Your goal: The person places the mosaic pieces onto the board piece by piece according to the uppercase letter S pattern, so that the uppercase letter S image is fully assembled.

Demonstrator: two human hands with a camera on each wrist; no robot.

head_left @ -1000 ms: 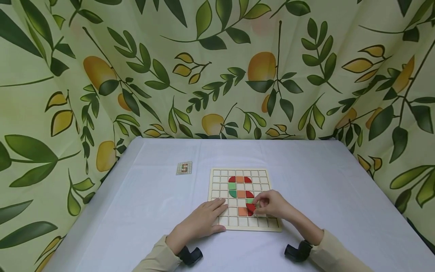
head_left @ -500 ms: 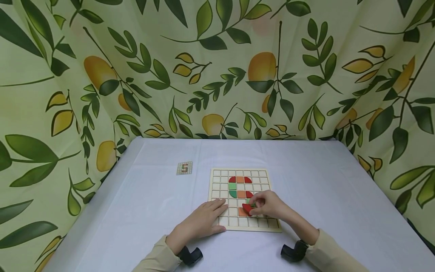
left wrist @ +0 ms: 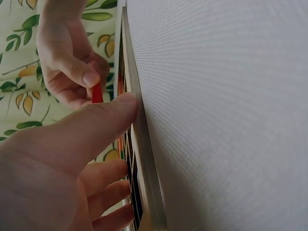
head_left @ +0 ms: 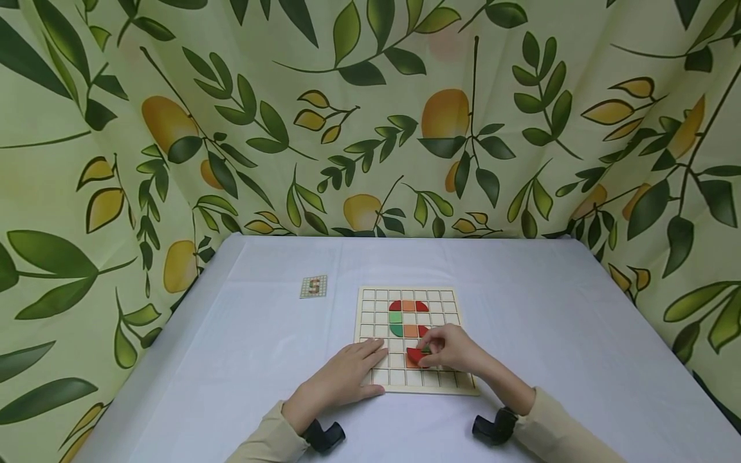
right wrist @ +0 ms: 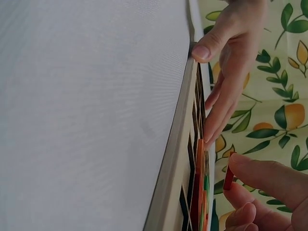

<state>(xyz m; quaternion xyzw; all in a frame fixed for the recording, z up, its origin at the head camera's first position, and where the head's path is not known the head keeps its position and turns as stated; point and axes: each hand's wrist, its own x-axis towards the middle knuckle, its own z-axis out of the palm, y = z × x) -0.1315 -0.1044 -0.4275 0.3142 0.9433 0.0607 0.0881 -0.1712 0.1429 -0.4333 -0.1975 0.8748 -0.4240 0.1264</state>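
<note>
My right hand point(head_left: 454, 350) pinches a red quarter-round tile point(head_left: 415, 356) between thumb and fingers. The right wrist view shows this tile point(right wrist: 229, 171) on edge, raised clear of the board. Beneath it lies the wooden grid board point(head_left: 399, 380), bearing red, orange and green tiles set in an S-like curve, among them an orange tile point(head_left: 408, 305) and a light green tile point(head_left: 396, 317). Some lower tiles are covered by my right hand and the held tile. My left hand point(head_left: 341, 373) rests on the board's left side with fingers extended, its thumb on the near edge.
A small card point(head_left: 313, 287) printed with a gridded, coloured S-shaped pattern lies left of the board's far corner. White cloth point(head_left: 260, 354) covers the table. A leaf-patterned curtain point(head_left: 370, 128) hangs behind and at both sides. Black wrist devices point(head_left: 494, 427) sit on both wrists.
My right hand has shifted left across the board, lifting the red tile from near the lower right of the curve to over the lower orange tile. The left hand has stayed put.
</note>
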